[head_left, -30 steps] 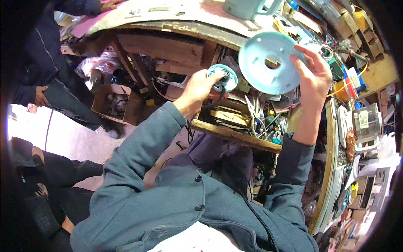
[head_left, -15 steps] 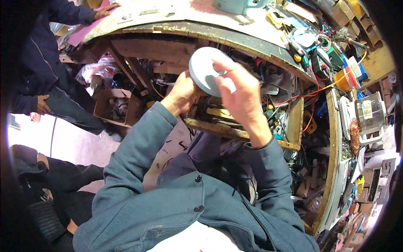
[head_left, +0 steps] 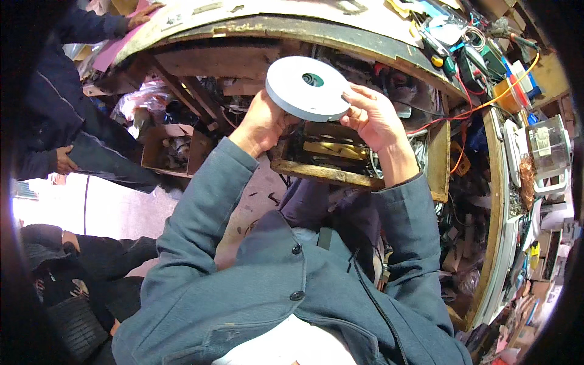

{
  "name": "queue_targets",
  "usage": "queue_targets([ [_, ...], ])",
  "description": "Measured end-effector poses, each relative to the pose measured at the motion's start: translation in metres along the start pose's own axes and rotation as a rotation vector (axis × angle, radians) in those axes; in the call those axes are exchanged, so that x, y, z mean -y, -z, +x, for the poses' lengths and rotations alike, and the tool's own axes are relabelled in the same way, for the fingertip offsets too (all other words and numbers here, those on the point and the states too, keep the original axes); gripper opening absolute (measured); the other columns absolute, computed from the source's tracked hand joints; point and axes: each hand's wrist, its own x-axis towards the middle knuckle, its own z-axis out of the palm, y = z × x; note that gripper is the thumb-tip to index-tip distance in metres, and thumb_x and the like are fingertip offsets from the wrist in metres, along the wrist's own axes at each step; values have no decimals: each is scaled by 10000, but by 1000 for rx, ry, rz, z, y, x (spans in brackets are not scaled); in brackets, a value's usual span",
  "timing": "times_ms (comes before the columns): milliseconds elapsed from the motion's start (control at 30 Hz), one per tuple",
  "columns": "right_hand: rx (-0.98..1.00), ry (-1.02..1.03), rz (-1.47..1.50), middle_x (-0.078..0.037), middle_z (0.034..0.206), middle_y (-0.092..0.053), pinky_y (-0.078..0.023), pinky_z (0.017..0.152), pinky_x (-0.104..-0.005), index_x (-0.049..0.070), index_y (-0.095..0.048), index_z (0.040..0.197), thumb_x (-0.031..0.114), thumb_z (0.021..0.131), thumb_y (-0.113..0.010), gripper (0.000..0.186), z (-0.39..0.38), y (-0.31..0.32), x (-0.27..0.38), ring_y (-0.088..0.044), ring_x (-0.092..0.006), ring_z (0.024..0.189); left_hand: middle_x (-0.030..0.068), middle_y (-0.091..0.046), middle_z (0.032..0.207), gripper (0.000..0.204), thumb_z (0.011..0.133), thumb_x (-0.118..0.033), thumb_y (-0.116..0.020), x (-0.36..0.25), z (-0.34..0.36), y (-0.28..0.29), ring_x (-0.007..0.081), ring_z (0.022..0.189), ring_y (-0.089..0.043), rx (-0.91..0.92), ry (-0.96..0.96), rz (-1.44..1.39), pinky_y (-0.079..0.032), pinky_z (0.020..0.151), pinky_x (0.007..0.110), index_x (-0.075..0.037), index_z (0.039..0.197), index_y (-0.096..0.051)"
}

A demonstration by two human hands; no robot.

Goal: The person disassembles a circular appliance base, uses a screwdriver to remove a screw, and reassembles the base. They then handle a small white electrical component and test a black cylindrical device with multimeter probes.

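A round, pale plastic disc [head_left: 286, 85] with a light blue-grey rim faces up above the front of the bench, with a green and dark part showing in its central hole. My left hand [head_left: 261, 118] is closed under its left side, its fingertips hidden beneath it. My right hand [head_left: 371, 118] grips the right rim, thumb and fingers bent around the edge. Whatever lies under the disc in my left hand is hidden.
The cluttered workbench [head_left: 243, 27] has tools and cables at the right. Below are an open wooden drawer [head_left: 328, 173] and a cardboard box [head_left: 164, 152]. A co-worker [head_left: 61, 109] stands at left, another person [head_left: 79, 267] at lower left. Right is a shelf with a clear container [head_left: 544, 152].
My right hand has brought the disc leftward over the small round piece my left hand held and turned it. My hands now sit at opposite sides of it, its central hole uncovered.
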Motion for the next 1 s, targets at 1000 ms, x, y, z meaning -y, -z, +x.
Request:
queue_targets([
  [1000, -67, 133, 15, -132, 1049, -720, -646, 559, -325, -34, -507, 1337, 131, 905, -801, 549, -15, -30, -28, -735, -193, 776, 98, -659, 1365, 437, 1075, -258, -588, 21, 1, 19, 212, 1216, -658, 80, -147, -64, -550, 1014, 373, -10, 1432, -548],
])
